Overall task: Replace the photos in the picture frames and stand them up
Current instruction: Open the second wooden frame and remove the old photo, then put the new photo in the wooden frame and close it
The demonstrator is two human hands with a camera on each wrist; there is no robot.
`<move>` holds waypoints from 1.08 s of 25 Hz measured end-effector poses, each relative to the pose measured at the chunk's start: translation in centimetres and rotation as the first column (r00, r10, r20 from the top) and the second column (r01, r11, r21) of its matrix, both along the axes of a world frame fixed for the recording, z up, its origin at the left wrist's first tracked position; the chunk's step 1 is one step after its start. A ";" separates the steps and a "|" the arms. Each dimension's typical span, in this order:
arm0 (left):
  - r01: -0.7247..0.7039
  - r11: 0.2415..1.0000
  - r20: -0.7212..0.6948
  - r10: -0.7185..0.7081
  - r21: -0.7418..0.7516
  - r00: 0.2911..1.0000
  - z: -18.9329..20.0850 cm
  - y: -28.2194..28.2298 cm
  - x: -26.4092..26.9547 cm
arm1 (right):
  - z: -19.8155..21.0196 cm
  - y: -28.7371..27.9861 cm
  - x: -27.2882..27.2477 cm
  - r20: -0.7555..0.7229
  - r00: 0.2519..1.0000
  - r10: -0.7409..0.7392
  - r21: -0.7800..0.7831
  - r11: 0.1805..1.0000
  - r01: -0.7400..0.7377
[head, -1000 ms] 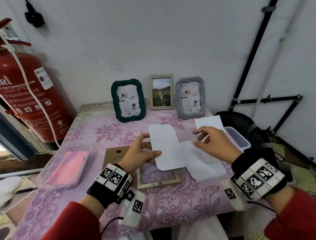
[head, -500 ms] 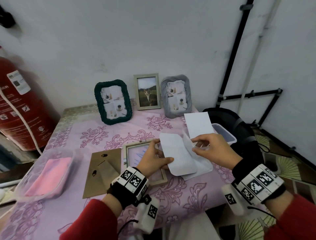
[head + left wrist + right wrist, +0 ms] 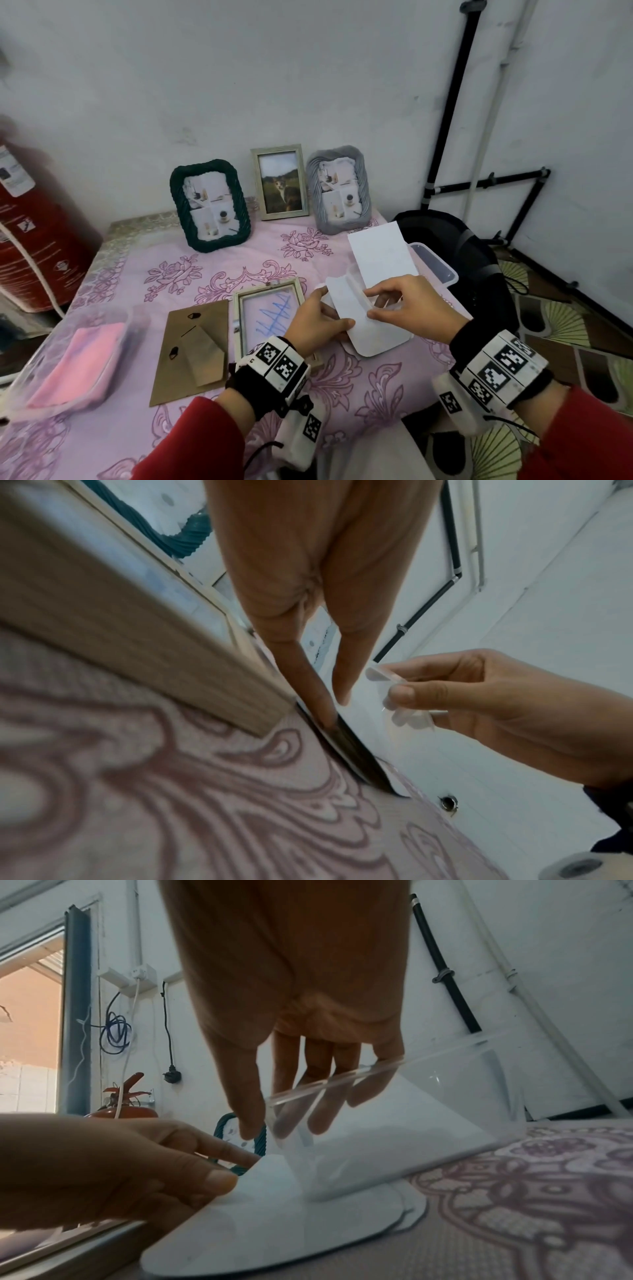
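Observation:
My left hand pinches the near edge of a white round-cornered photo card lying on the pink cloth, right of the open frame. My right hand pinches a clear sheet and holds it tilted up off the card. That frame lies flat, with blue scribble on its pane. Left of it lies its brown backing board with the stand. A green frame, a cat-photo frame and a grey frame stand at the back.
A white paper sheet leans on a clear tub at the table's right edge. On the left a clear tub holds pink cloth. A red fire extinguisher stands left of the table, a black bag right.
Both hands have carried the white cards from above the flat frame to its right and lowered them. The right hand now lifts a clear sheet off them.

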State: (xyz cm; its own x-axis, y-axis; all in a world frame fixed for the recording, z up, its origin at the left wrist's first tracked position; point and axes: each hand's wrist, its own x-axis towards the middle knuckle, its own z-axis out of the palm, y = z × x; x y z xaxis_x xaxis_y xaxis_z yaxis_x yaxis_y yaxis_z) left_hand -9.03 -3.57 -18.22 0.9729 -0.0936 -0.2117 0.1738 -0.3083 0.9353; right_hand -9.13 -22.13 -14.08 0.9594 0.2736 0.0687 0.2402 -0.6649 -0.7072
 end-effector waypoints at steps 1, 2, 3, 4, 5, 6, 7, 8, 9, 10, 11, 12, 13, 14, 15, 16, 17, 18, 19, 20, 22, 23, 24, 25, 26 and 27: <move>0.001 1.000 0.004 -0.001 0.024 1.000 0.1 0.2 0.0 | -0.1 0.0 0.0 -0.005 1.000 -0.001 0.000 1.000 0.001; 0.003 0.998 0.016 -0.004 0.059 1.000 0.3 0.3 0.0 | -0.1 0.0 0.0 -0.009 1.000 -0.001 -0.001 1.000 0.001; -0.002 0.995 0.035 -0.001 0.099 0.999 0.5 0.5 -0.1 | -0.1 0.0 0.0 -0.016 1.000 0.002 0.000 1.000 -0.002; -0.012 0.989 0.062 0.003 0.144 0.998 0.7 0.6 -0.1 | 0.0 0.0 0.1 -0.027 1.000 0.006 0.001 1.000 -0.006; -0.024 0.980 0.095 0.005 0.197 0.995 0.9 0.6 -0.1 | 0.1 -0.1 0.2 -0.042 0.999 0.014 0.003 1.000 -0.014; -0.034 0.967 0.133 0.000 0.252 0.991 1.1 0.6 0.0 | 0.2 -0.1 0.3 -0.060 0.998 0.024 0.000 1.000 -0.024; -0.042 0.955 0.167 -0.009 0.295 0.986 1.3 0.5 0.1 | 0.3 -0.1 0.4 -0.075 0.997 0.034 -0.003 0.999 -0.034; -0.054 0.948 0.193 -0.008 0.313 0.981 1.5 0.5 0.2 | 0.5 -0.1 0.5 -0.085 0.996 0.038 0.000 0.999 -0.038; -0.071 0.949 0.212 0.004 0.308 0.977 1.7 0.3 0.4 | 0.6 -0.1 0.6 -0.090 0.995 0.034 0.019 0.999 -0.033; -0.088 0.952 0.230 0.019 0.293 0.973 1.9 0.2 0.7 | 0.9 -0.2 0.9 -0.090 0.996 0.024 0.053 0.998 -0.019; -0.104 0.955 0.253 0.032 0.277 0.967 2.1 0.0 0.9 | 1.1 -0.3 1.2 -0.081 0.997 0.005 0.084 0.996 0.002; -0.120 0.958 0.282 0.043 0.261 0.958 2.3 -0.2 1.2 | 1.4 -0.5 1.6 -0.055 0.998 -0.024 0.097 0.995 0.029; -0.133 0.961 0.309 0.055 0.241 0.950 2.4 -0.5 1.5 | 1.6 -0.9 2.2 -0.022 0.998 -0.065 0.096 0.993 0.067; -0.145 0.966 0.326 0.069 0.215 0.943 2.6 -0.8 1.8 | 1.8 -1.3 2.8 0.007 0.993 -0.117 0.091 0.989 0.115; -0.155 0.970 0.331 0.087 0.187 0.940 2.7 -1.1 2.2 | 2.0 -1.7 3.4 0.024 0.985 -0.169 0.086 0.982 0.166; -0.163 0.973 0.325 0.103 0.163 0.940 2.9 -1.3 2.6 | 2.0 -2.1 4.0 0.031 0.976 -0.214 0.078 0.974 0.211; -0.167 0.975 0.314 0.114 0.148 0.943 3.0 -1.6 3.1 | 2.0 -2.5 4.5 0.037 0.967 -0.251 0.057 0.967 0.249; -0.166 0.976 0.300 0.117 0.142 0.947 3.1 -1.8 3.5 | 1.9 -2.8 4.9 0.050 0.960 -0.277 0.021 0.961 0.276; -0.161 0.977 0.284 0.116 0.139 0.952 3.2 -2.1 4.0 | 1.8 -3.1 5.3 0.063 0.955 -0.291 -0.020 0.956 0.293; -0.150 0.979 0.268 0.110 0.136 0.957 3.3 -2.3 4.4 | 1.6 -3.2 5.5 0.068 0.953 -0.295 -0.053 0.953 0.299; -0.122 0.983 0.242 0.085 0.140 0.967 3.3 -2.7 5.0 | 1.2 -3.3 5.9 0.046 0.957 -0.287 -0.093 0.953 0.290; -0.107 0.984 0.235 0.071 0.142 0.969 3.3 -2.9 5.3 | 1.0 -3.3 6.0 0.026 0.959 -0.282 -0.104 0.954 0.283; -0.097 0.985 0.237 0.062 0.140 0.969 3.3 -3.1 5.4 | 0.8 -3.2 6.1 0.005 0.961 -0.278 -0.103 0.955 0.277; -0.095 0.987 0.247 0.061 0.130 0.967 3.4 -3.2 5.5 | 0.6 -3.1 6.1 -0.009 0.961 -0.276 -0.089 0.957 0.274; -0.101 0.989 0.262 0.069 0.112 0.963 3.4 -3.3 5.5 | 0.5 -3.0 6.2 -0.010 0.959 -0.283 -0.066 0.957 0.281; -0.111 0.990 0.279 0.083 0.088 0.957 3.5 -3.4 5.4 | 0.5 -2.9 6.2 0.002 0.954 -0.300 -0.033 0.953 0.300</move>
State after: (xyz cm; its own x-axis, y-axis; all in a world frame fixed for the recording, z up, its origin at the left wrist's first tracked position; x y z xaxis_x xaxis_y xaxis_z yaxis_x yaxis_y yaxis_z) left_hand -3.60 -6.99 -14.77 0.9981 0.0121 0.0605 -0.0507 -0.3985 0.9158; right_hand -2.92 -25.07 -13.62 0.9978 -0.0253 0.0618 0.0239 -0.7286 -0.6845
